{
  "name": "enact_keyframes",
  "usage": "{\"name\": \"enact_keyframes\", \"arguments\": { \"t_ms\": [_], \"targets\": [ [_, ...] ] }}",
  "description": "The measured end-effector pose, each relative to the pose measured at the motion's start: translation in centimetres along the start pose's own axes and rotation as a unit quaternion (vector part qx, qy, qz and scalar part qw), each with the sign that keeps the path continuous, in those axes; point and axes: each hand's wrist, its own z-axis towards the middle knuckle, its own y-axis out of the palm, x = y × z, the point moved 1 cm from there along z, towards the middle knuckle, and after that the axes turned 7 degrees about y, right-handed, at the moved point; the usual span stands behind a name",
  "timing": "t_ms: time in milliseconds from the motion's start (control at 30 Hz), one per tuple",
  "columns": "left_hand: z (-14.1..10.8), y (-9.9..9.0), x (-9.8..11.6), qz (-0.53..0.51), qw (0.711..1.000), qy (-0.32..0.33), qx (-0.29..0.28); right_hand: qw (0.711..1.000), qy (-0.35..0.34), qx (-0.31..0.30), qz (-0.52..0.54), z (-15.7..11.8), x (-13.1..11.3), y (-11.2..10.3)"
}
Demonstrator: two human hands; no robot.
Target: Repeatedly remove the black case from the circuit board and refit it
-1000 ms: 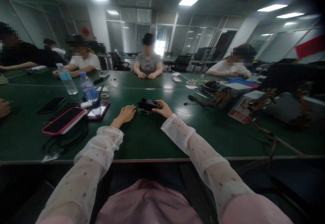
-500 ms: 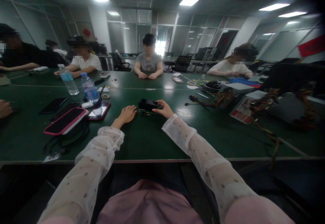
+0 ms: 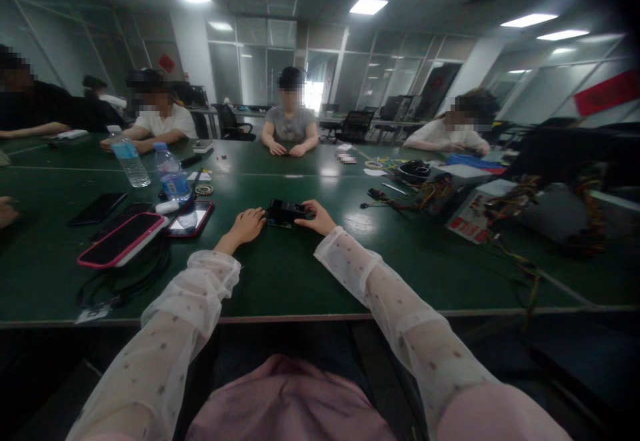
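While the right hand pinches its right end between thumb and fingers, a black block sits low over the bench, directly left of that grip and right of the left hand. The block is boxy and hard-looking, with a recessed upper face, and the edge of a thin greenish board shows beneath its near side. The left hand's grip is released: it lies palm down on the bench, fingers loosely curved, the tips just beside the block's left end; whether they touch it, I cannot tell. Sheer white sleeves with dark dots gather in soft folds behind both wrists.

The bench is smooth, dark green and glossy enough to reflect the ceiling lights. To the left lie a phone with a red rim, a rounded pink-and-white case and looped black cable; farther off stand two clear plastic bottles, blue-labelled. To the right, tangled wires spread beside a grey metal box bearing a red-and-white label. Co-workers sit along the far side.
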Motion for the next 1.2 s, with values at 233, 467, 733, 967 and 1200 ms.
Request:
{"name": "enact_keyframes", "arguments": {
  "t_ms": [233,467,733,967,1200],
  "targets": [
    [0.0,-0.2,0.1,-0.001,1.000,0.002,0.009,0.998,-0.013,-0.018,-0.058,0.2,0.6,-0.2],
    [0.1,0.1,-0.1,-0.010,1.000,-0.003,0.006,0.993,0.003,-0.049,-0.105,0.0,1.3,0.0],
    [0.2,0.4,-0.2,-0.005,1.000,-0.007,0.006,0.992,-0.008,-0.062,-0.107,0.2,2.1,0.0],
    [0.2,0.2,-0.1,-0.005,1.000,-0.006,-0.001,0.993,-0.016,-0.059,-0.102,0.1,1.9,0.1],
    [0.2,0.1,0.0,-0.009,1.000,-0.010,-0.001,0.993,-0.017,-0.073,-0.096,0.0,1.5,0.0]
  ]
}}
